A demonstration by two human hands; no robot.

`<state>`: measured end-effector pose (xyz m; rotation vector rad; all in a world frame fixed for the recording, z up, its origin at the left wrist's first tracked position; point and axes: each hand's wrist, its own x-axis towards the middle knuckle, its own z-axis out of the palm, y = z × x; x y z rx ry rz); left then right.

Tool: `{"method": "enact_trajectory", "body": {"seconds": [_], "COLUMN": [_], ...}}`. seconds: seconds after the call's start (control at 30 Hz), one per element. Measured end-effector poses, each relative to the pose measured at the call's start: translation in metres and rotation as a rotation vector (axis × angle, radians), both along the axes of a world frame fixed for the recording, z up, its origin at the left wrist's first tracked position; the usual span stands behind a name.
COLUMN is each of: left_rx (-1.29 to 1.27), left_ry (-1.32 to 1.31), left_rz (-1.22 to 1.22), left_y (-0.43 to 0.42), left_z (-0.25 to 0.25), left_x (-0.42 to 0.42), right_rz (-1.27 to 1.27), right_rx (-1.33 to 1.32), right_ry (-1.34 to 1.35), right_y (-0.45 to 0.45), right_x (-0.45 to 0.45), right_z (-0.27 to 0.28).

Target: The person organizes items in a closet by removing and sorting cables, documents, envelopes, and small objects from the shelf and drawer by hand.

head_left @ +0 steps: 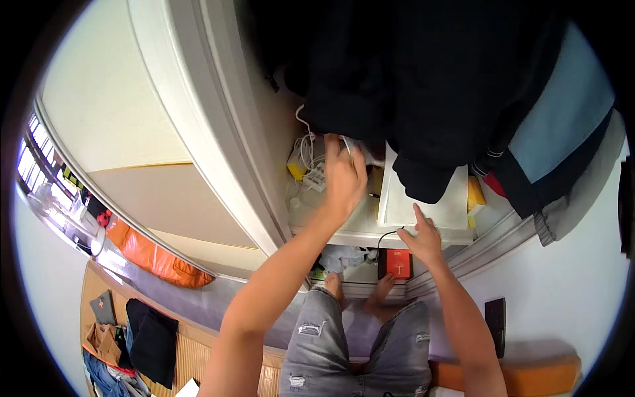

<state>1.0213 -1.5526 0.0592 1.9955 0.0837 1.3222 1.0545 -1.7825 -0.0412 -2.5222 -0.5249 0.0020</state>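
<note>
My left hand (pixel 345 177) reaches onto the wardrobe shelf (pixel 311 215) under the hanging dark clothes, its fingers bent around a small white item (pixel 348 145) that I cannot make out. Beside it lie a white cable (pixel 304 151), a white power strip (pixel 316 178) and a small yellow item (pixel 295 171). My right hand (pixel 423 239) is at the front edge of a flat white box (pixel 413 208), index finger stretched out and thumb apart. A thin black cable (pixel 386 234) ends near that thumb; whether they touch I cannot tell.
Dark clothes (pixel 443 86) hang low over the shelf. A yellow box (pixel 475 196) stands right of the white box. Below the shelf are a red box (pixel 398 263) and grey cloth (pixel 342 257). A sliding door panel (pixel 145 132) is at left; folded clothes (pixel 151 337) lie behind.
</note>
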Motion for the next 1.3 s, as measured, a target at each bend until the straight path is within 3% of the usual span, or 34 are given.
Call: {"method": "enact_trajectory", "body": {"seconds": [0.03, 0.13, 0.17, 0.2, 0.27, 0.33, 0.4, 0.43, 0.5, 0.53, 0.6, 0.67, 0.7, 0.73, 0.8, 0.83, 0.87, 0.93, 1.0, 1.07, 1.13, 1.2, 1.3], "left_rx": [0.1, 0.28, 0.404, 0.395, 0.402, 0.456, -0.029, -0.025, -0.269, -0.272, -0.592, -0.693, -0.79, -0.787, -0.86, -0.917, -0.972, -0.946, -0.848, -0.921, -1.178, -1.264, -1.039], "left_ry": [-0.095, 0.016, -0.053, -0.051, 0.265, 0.132, 0.031, 0.033, 0.138, 0.136, -0.018, -0.02, -0.019, -0.021, -0.225, -0.233, -0.243, -0.252, -0.014, 0.042, 0.048, 0.172, 0.334], "left_rz": [0.039, 0.031, 0.059, 0.063, -0.193, -0.151, -0.06, -0.066, 0.06, 0.063, 0.075, 0.062, 0.049, 0.054, -0.058, -0.108, -0.16, -0.155, -0.166, -0.337, -0.534, -0.594, -0.446], "left_y": [-0.003, -0.007, -0.005, -0.002, 0.011, 0.018, 0.019, 0.022, 0.029, 0.03, 0.029, 0.027, 0.025, 0.022, 0.01, 0.006, 0.004, 0.002, 0.002, 0.011, 0.005, 0.004, -0.004], "left_z": [-0.008, -0.015, -0.013, -0.004, 0.014, 0.034, 0.051, 0.052, 0.055, 0.055, 0.056, 0.057, 0.055, 0.051, 0.036, 0.027, 0.016, -0.009, -0.026, -0.057, -0.055, -0.057, -0.071], "left_x": [-0.004, -0.01, -0.006, -0.007, -0.014, -0.023, -0.034, -0.034, -0.033, -0.035, -0.04, -0.05, -0.056, -0.062, -0.072, -0.077, -0.081, -0.086, -0.095, -0.089, -0.091, -0.085, -0.072], "right_rz": [-0.021, -0.053, -0.066, -0.061, -0.113, -0.102, -0.096, -0.07, -0.037, 0.039, 0.119, 0.214, 0.225, 0.229, 0.225, 0.275, 0.161, -0.057, 0.149, 0.201, 0.12, -0.014, -0.075], "right_rx": [-0.105, -0.267, -0.336, -0.344, -0.36, -0.35, -0.336, -0.279, -0.225, -0.082, 0.058, 0.718, 1.111, 1.113, 1.486, 1.447, 1.522, 1.328, 1.407, 1.438, 1.386, 1.353, 1.349], "right_ry": [-0.042, -0.06, -0.022, -0.023, -0.043, -0.059, -0.063, -0.1, -0.139, -0.121, -0.105, 0.299, 0.63, 0.633, 1.372, 1.362, 1.163, 0.977, 0.718, 0.595, 0.564, 0.533, 0.589], "right_y": [0.003, 0.013, 0.015, 0.014, 0.015, 0.014, 0.011, 0.01, 0.01, 0.011, 0.017, 0.026, 0.032, 0.04, 0.046, 0.047, 0.054, 0.048, 0.033, 0.01, -0.018, -0.043, -0.074], "right_x": [0.003, 0.005, 0.004, 0.006, 0.016, 0.022, 0.021, 0.019, 0.014, 0.01, 0.003, -0.004, -0.002, -0.008, -0.019, -0.015, -0.016, -0.005, 0.004, 0.011, 0.013, 0.005, -0.016], "right_z": [-0.004, 0.005, 0.009, 0.006, -0.002, -0.003, -0.004, -0.004, -0.006, -0.008, -0.011, -0.015, -0.015, 0.004, 0.038, 0.035, 0.03, 0.025, 0.03, 0.031, 0.028, 0.023, 0.005]}}
